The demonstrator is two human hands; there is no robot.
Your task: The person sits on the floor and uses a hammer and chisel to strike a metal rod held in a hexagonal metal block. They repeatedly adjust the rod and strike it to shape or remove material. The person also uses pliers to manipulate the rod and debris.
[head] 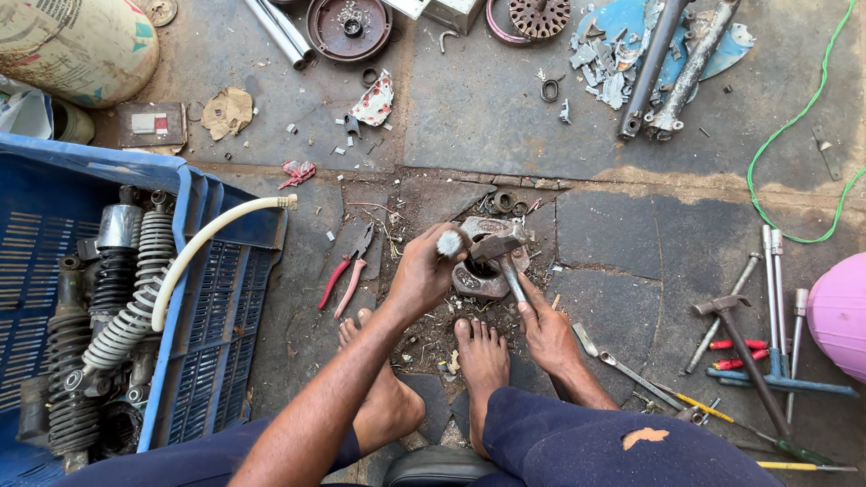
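My left hand (422,272) grips a short steel punch (449,242) held upright over a grey metal housing part (476,271) on the floor. My right hand (544,328) holds a hammer's handle, and the hammer head (499,243) sits right beside the punch top. Both my bare feet (483,356) rest just below the housing, on dirty ground strewn with small bits.
A blue crate (225,271) of shock absorbers and a cream hose stands left. Red-handled pliers (345,271) lie left of my left hand. Spanners, screwdrivers and a second hammer (740,338) lie right, near a pink round object (839,311). Fork tubes (672,68) and metal discs lie farther off.
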